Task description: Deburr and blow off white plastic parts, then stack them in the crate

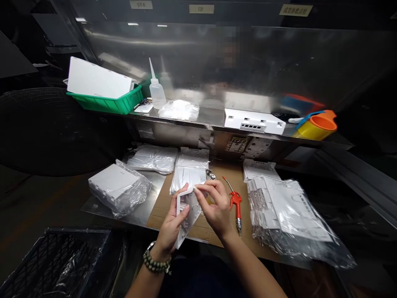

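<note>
A white plastic housing part (194, 210) is tilted up in front of me, its inner side with small raised features facing right. My left hand (173, 219) is closed around its left edge, the thumb over the inner side. At the part's top corner, my right hand (217, 205) is closed in a pinch; whether something small is also between those fingertips I cannot tell. Just right of that hand, a red air blow gun (236, 200) lies on the cardboard sheet (161, 210). Behind both hands sits a bagged stack of white parts (189, 174).
Bagged white housings (288, 211) lie at right, and another bagged housing (113, 182) at left. The shelf above bears a green bin (124, 103), a squeeze bottle (157, 94), a white housing (252, 121) and an orange-and-yellow cup (319, 126). A black crate (62, 234) stands lower left.
</note>
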